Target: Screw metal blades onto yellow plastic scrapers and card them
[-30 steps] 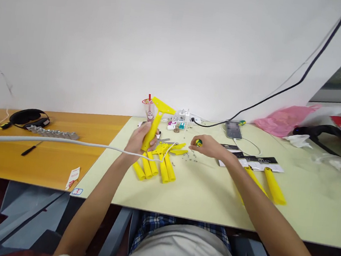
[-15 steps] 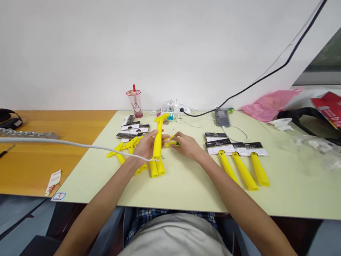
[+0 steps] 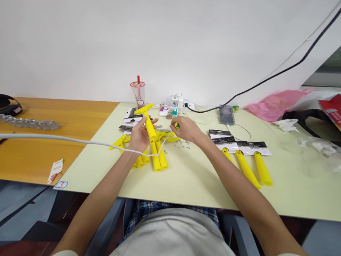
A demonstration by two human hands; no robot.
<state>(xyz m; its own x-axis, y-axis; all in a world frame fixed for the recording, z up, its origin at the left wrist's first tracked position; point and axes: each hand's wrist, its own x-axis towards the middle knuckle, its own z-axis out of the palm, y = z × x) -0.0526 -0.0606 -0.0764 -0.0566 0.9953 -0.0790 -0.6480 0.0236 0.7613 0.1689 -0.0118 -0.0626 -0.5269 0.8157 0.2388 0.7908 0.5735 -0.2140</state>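
Standing apart from the left hand (image 3: 140, 137) now, the right hand (image 3: 188, 129) leaves a clear gap where, half a second ago, it was up against the left fingertips. The yellow scraper (image 3: 150, 128) has changed its lean too: nearly upright then, it now tilts, its wide head toward the cup (image 3: 139, 95) and its handle end toward the pile of yellow scrapers (image 3: 161, 160) on the table (image 3: 195, 184).

The left hand grips this scraper by its handle, with some fingertips spread out past its far side. The right hand is closed in a loose fist around a green-and-yellow handle (image 3: 177, 125), only its end showing; whether a shaft or tip extends from it, I cannot tell. Small screws (image 3: 182, 144) lie scattered on the table just below that fist. A white cable (image 3: 119, 148) crosses in front of the left wrist.
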